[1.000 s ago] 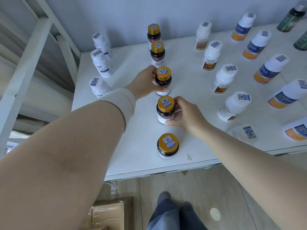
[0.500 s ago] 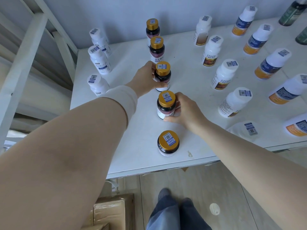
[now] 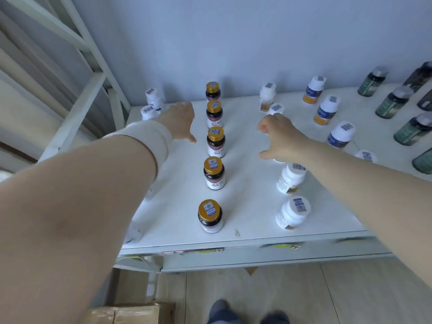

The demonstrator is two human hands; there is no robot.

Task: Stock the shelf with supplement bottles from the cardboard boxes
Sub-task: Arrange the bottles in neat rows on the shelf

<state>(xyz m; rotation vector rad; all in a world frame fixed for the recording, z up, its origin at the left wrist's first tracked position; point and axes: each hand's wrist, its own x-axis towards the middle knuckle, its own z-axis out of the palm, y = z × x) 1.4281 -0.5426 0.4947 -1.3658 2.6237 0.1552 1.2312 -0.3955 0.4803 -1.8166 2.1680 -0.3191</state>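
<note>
- Left hand (image 3: 178, 120): fingers extended, holding nothing, just left of the gold-capped bottles (image 3: 215, 141).
- Right hand (image 3: 279, 139): fingers loosely curled, empty, above the white bottles (image 3: 291, 178).
- Gold-capped bottles: five upright in single file on the white shelf (image 3: 247, 195), labels toward the person, likely for identification.
- Cardboard box (image 3: 131, 313): on the floor below, the probable supply.

The white shelf (image 3: 245, 199) fills the middle of the frame. Five gold-capped bottles (image 3: 215, 141) stand upright in a line down its centre. White bottles (image 3: 292, 213) stand to the right of that line. Blue-labelled bottles (image 3: 153, 100) stand at upper left, orange-labelled bottles (image 3: 326, 111) at upper right and green bottles (image 3: 392, 102) along the right edge.
</note>
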